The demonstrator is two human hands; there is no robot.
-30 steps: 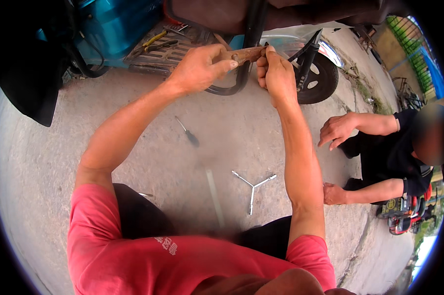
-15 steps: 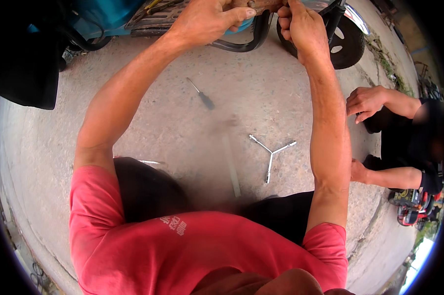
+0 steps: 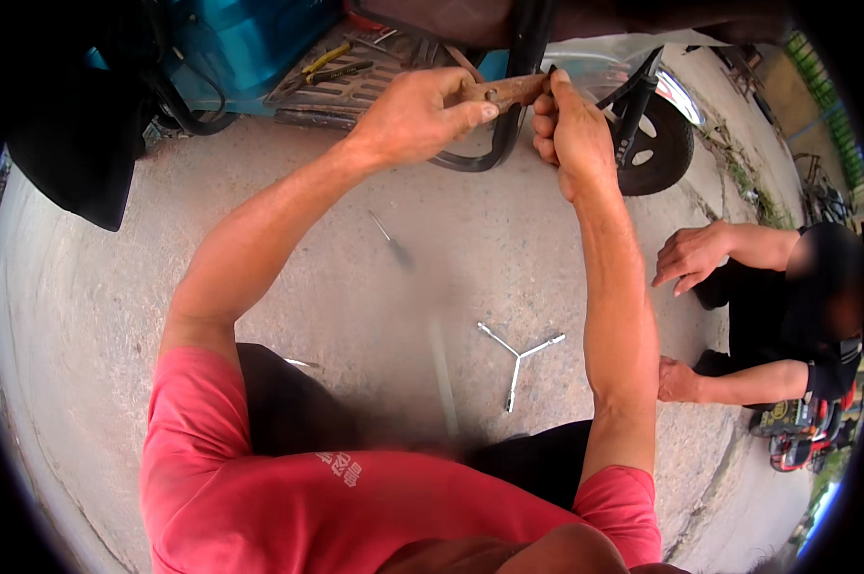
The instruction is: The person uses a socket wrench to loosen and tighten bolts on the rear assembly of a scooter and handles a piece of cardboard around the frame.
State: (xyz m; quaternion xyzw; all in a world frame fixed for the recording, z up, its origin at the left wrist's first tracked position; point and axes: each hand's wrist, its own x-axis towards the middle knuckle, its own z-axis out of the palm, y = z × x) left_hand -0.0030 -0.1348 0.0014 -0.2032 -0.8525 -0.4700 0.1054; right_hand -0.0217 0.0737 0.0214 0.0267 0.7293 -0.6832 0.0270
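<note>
Wooden handle (image 3: 502, 92) held near-horizontal, long axis left-right, far end toward black tube (image 3: 525, 57). Left hand (image 3: 415, 113) closed round it; right hand (image 3: 570, 129) fingers pinching its end. Y-shaped wrench (image 3: 518, 356) on ground.

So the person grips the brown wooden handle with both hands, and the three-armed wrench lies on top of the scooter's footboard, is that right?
Not quite. Both the left hand and the right hand do grip the brown wooden handle, but the three-armed wrench lies on the concrete ground, not on the footboard. The head view shows it.
</note>
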